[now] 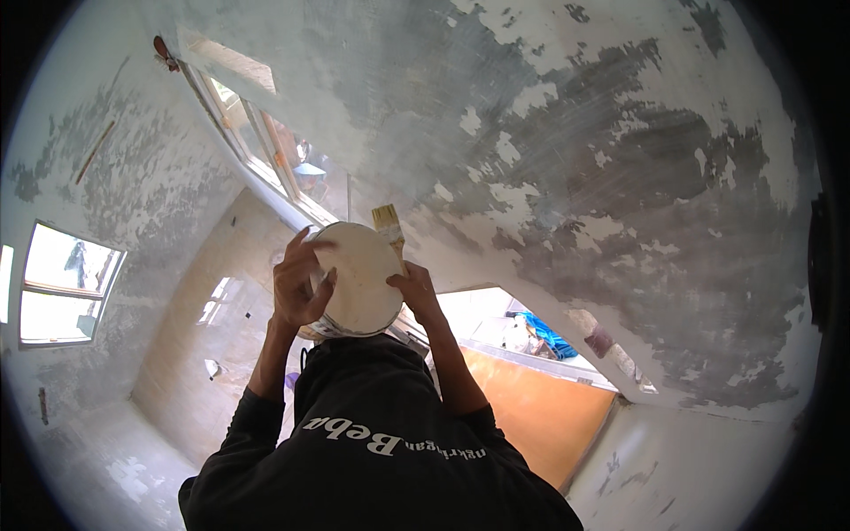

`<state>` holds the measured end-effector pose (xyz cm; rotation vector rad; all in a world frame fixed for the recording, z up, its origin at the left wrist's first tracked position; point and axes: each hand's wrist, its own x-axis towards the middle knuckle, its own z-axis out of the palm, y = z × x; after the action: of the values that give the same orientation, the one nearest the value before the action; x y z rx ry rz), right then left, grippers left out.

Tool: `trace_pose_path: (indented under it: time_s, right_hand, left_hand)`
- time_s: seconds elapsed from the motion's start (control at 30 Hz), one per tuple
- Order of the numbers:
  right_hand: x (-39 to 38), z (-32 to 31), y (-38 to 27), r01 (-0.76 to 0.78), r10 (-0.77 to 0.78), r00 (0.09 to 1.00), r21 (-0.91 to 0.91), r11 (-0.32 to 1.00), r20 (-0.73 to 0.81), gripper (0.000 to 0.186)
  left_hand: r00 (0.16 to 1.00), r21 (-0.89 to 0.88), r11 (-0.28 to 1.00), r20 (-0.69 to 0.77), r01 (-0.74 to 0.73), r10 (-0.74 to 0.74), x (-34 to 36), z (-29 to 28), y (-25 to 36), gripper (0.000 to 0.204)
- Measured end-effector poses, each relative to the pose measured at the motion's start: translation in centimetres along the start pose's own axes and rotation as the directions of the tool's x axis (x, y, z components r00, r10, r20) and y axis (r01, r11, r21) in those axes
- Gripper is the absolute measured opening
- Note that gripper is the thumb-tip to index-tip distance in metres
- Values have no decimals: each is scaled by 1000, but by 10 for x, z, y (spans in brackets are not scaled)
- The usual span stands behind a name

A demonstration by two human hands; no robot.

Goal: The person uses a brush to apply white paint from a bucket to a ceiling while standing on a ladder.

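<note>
At the pail's right rim, right hand [414,290] grasps a flat paintbrush [391,232] by the handle; bristles up, long axis tipped slightly left. Pail [343,331] lies between the hands. Left hand [299,281]: fingers spread at left rim; cannot tell whether gripping. Pail round, cream top [363,279], paint or lid unclear. Beyond: patchy grey-white wall [549,133].

Daylight blows out the left window [64,257], and the fisheye rim fades black.
</note>
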<state>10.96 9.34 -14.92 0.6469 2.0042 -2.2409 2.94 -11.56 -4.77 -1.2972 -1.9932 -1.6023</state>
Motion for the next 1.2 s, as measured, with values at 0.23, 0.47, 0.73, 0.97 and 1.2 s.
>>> trace_pose_path:
  time_s: [0.23,0.47,0.73,0.97,1.2]
  right_hand:
    - [-17,-1,3,64,-105,978,-217,974,-180,26]
    - [-22,-1,31,61,-142,969,-364,930,-202,29]
    - [-19,-7,53,63,-184,916,-326,943,-356,47]
    - [52,24,63,420,-472,863,-262,869,-183,27]
    - [123,76,68,365,-381,831,-119,923,-406,26]
  left_hand:
    - [625,-33,624,53,781,-779,-44,7,-27,51]
    - [348,504,342,86,793,-933,-38,2,-20,44]
    - [500,363,452,-45,815,-865,-53,11,-26,39]
    - [453,425,356,-151,832,-879,-65,-12,-48,42]
    - [430,434,297,-248,850,-868,-69,-50,-38,31]
